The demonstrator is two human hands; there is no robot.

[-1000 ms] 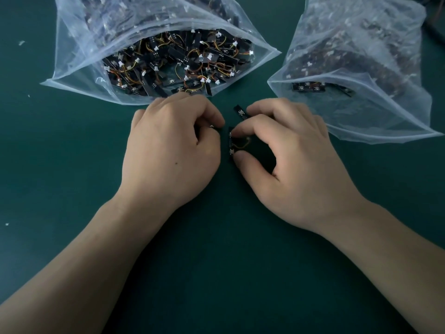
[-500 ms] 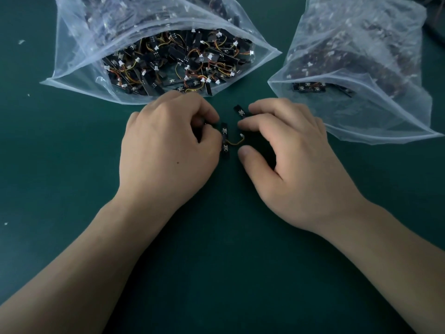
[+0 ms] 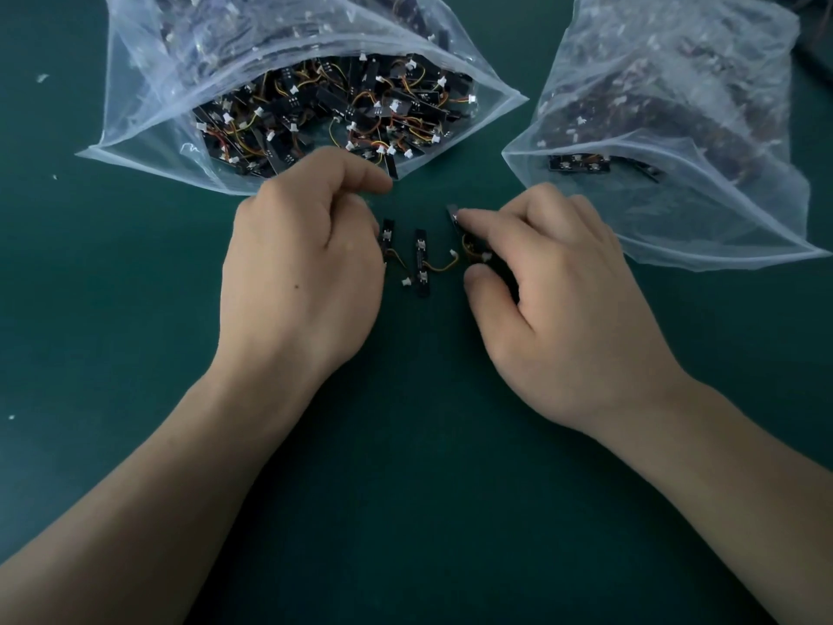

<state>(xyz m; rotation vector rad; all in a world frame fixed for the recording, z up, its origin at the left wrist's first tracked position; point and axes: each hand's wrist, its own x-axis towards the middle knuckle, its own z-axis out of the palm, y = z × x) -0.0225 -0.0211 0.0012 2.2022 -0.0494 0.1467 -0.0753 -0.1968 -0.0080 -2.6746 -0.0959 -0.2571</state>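
Three small black circuit strips with short orange wires and white plugs lie on the green mat between my hands. The middle strip [image 3: 421, 262] lies free. The left strip [image 3: 386, 235] sits against the fingers of my left hand [image 3: 302, 272], which are curled over it; whether they hold it is hidden. My right hand [image 3: 559, 300] has its index fingertip on the top of the right strip [image 3: 454, 217], with the thumb just below; that strip's lower part is hidden under the fingers.
An open clear plastic bag [image 3: 148, 142] packed with several of the same wired strips lies at the back left. A second clear bag [image 3: 721, 209] with more strips lies at the back right. The green mat [image 3: 414, 466] covers the whole surface.
Both hands have drifted apart. The strips that were bunched between the fingers now lie spread side by side on the mat, the middle one let go.
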